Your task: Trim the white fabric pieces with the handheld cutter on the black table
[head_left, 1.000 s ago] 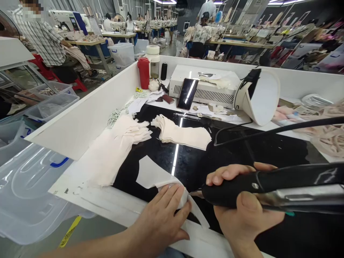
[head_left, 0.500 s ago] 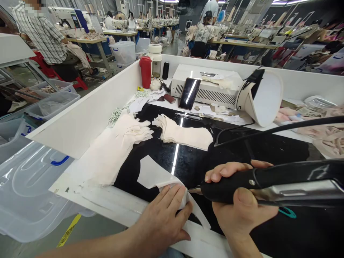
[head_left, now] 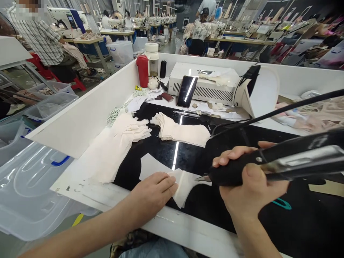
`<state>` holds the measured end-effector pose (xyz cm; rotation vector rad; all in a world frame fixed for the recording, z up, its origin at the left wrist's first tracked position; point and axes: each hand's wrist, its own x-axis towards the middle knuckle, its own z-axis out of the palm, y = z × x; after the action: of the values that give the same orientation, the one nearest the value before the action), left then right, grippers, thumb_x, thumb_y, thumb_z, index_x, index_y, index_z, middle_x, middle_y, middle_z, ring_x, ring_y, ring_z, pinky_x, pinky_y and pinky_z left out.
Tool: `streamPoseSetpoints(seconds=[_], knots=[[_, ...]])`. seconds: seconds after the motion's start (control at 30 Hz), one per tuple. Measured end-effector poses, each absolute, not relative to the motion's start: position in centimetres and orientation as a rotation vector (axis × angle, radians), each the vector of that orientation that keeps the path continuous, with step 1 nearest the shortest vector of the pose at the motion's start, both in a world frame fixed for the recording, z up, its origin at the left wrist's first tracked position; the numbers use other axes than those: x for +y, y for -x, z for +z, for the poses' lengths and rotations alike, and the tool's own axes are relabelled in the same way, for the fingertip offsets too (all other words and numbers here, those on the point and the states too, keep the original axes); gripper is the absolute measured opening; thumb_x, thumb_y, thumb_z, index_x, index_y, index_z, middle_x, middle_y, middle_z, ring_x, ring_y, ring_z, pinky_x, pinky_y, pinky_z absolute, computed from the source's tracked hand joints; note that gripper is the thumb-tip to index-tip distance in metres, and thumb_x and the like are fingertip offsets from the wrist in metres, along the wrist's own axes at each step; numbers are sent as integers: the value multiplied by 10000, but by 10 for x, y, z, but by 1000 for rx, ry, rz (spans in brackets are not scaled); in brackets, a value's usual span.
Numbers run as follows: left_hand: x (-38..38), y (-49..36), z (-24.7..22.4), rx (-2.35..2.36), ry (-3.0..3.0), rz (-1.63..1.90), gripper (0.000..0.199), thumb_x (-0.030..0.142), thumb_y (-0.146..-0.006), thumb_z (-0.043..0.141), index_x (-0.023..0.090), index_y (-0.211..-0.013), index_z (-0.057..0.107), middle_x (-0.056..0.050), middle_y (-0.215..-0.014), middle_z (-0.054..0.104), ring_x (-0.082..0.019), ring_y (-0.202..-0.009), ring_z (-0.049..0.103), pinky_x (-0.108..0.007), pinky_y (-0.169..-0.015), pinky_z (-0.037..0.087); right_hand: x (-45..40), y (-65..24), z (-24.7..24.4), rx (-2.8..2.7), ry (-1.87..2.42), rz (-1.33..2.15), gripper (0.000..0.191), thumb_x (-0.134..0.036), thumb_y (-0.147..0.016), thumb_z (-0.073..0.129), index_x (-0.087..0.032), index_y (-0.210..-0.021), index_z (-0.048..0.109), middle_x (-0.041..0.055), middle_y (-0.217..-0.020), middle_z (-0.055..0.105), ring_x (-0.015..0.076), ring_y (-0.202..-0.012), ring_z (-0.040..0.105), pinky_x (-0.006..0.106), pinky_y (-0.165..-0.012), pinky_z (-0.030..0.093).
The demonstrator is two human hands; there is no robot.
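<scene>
Fingers together, my left hand (head_left: 156,191) presses on a thin cream fabric piece (head_left: 185,188), whose near end is folded into a flap. Under it lies a flat white piece (head_left: 153,166), perhaps paper or cloth; I cannot tell. My right hand (head_left: 248,182) is wrapped round a thick black handheld tool (head_left: 285,163) with a silvery metal lever. The tool's narrow metal tip (head_left: 203,178) is at the fabric's right edge; whether it touches is unclear. Further back lie a stack of cream fabric pieces (head_left: 185,134) and a larger pile of fabric pieces (head_left: 118,143).
A black cable (head_left: 282,111) runs from the right across the black tabletop (head_left: 215,215). Behind stand a red bottle (head_left: 142,71), a phone (head_left: 186,91), a white vented box (head_left: 209,82) and a white cone (head_left: 262,91). A teal loop (head_left: 282,204) lies right of my right wrist.
My left hand has moved left and slightly up, its fingers more bent. The tool and my right hand have shifted right and up. The fabric's near flap now hangs differently.
</scene>
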<state>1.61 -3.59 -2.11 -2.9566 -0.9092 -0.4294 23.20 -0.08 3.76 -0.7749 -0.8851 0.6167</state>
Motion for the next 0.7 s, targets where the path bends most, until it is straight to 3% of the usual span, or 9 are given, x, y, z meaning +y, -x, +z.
streamPoseSetpoints(seconds=[0.3,0.7], knots=[[-46,-36,-21,-977,2785,-333,410,-40,-964,396,71,-1320,568,-99,-1118,686,-203,-991,652,-323,-948,527,-41,-235,44,-890,708,751,450,-370,-733,921,-271,-1077,649,-40,-721,664,171,-543,565,301,-452,545],[-54,-36,-24,-1028,2773,-308,355,22,-1004,434,78,-1330,562,-105,-1093,672,-238,-944,651,-378,-866,551,-40,-229,30,-897,661,705,437,-364,-777,889,-257,-1116,636,-35,-748,655,167,-565,580,301,-475,553]])
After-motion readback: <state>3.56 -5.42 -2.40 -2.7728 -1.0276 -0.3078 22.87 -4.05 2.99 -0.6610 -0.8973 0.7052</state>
